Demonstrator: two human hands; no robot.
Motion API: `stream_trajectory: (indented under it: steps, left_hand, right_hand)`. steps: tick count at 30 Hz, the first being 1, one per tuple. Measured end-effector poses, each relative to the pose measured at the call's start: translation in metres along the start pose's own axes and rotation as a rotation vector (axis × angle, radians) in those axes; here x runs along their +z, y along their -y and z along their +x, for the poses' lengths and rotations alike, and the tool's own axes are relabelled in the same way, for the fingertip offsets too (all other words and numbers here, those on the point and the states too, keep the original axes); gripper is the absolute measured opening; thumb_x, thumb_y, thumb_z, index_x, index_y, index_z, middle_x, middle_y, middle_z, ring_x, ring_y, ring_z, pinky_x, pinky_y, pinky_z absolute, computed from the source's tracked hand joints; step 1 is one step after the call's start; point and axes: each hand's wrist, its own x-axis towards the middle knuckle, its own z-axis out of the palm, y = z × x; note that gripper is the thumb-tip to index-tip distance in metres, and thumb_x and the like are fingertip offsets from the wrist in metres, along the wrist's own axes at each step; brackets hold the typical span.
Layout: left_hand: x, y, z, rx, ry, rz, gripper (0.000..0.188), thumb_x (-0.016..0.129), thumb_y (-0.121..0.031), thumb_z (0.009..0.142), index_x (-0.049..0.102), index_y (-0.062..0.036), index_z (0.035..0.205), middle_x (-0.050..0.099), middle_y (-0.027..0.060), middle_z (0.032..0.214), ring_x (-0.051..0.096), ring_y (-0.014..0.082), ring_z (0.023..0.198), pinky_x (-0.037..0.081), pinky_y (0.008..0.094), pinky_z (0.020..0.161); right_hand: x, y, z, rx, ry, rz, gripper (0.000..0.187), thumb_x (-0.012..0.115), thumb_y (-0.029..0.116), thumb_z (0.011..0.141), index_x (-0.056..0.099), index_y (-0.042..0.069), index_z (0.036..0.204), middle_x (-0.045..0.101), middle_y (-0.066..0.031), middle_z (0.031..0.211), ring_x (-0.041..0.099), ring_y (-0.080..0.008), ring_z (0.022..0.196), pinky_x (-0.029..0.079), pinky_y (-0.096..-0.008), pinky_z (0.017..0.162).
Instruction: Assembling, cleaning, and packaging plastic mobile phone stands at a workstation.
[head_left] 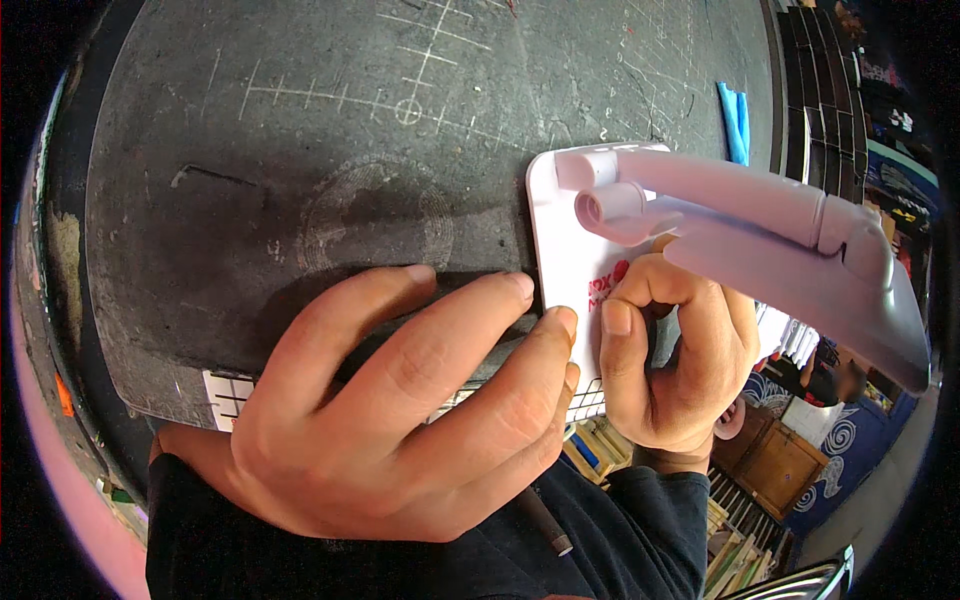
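Note:
A pale white plastic folding stand (560, 210) is at the right edge of the dark work table. It has a flat rounded plate with a red print, tubular hinge parts and a long jointed arm leaning out to the right. My right hand (680, 350) is closed at the plate, its thumb over the printed face and some fingertips hidden behind the arm's panel. My left hand (420, 410) reaches over from the near side with fingers apart and bent. Its fingertips lie at the plate's left edge, touching or nearly touching it.
White scale lines mark the dark table top (400, 150). A white gridded strip (230, 400) runs along the near edge, partly under my left hand. A blue strip (735, 120) lies at the far right. Beyond the right edge are a wooden box (775, 460) and dark shelving (825, 90).

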Motion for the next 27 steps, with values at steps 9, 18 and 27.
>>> stream_trajectory:
  steps: [9, 18, 27]
  left_hand:
    - [0.0014, -0.0008, -0.0007, -0.015, 0.004, -0.028, 0.019, 0.071, -0.042, 0.088, 0.073, -0.0245, 0.096, 0.071, -0.0083, 0.119, 0.068, 0.0226, 0.119, 0.055, 0.0447, 0.094]
    - [0.0033, 0.0013, -0.0013, 0.004, -0.021, 0.01, 0.02, 0.071, -0.039, 0.087, 0.075, -0.0239, 0.098, 0.071, -0.0067, 0.119, 0.069, 0.0224, 0.12, 0.056, 0.0449, 0.093]
    - [0.0041, -0.0011, -0.0018, 0.001, -0.039, 0.0, 0.018, 0.07, -0.038, 0.086, 0.076, -0.0241, 0.095, 0.071, -0.0059, 0.119, 0.07, 0.0226, 0.118, 0.057, 0.0449, 0.093]
  right_hand:
    - [0.0038, -0.0005, -0.0045, 0.027, -0.065, -0.041, 0.007, 0.071, 0.006, 0.087, 0.064, 0.005, 0.085, 0.065, -0.0071, 0.086, 0.058, -0.0235, 0.078, 0.046, -0.0346, 0.071]
    - [0.0036, -0.0029, -0.0027, -0.022, -0.078, -0.045, 0.008, 0.07, 0.007, 0.09, 0.064, 0.005, 0.085, 0.064, -0.0052, 0.08, 0.057, -0.023, 0.076, 0.045, -0.0341, 0.071]
    - [-0.0012, -0.0046, -0.0024, -0.055, -0.087, -0.065, 0.007, 0.069, 0.007, 0.09, 0.064, 0.004, 0.086, 0.064, -0.0048, 0.08, 0.056, -0.0229, 0.076, 0.045, -0.0338, 0.071]
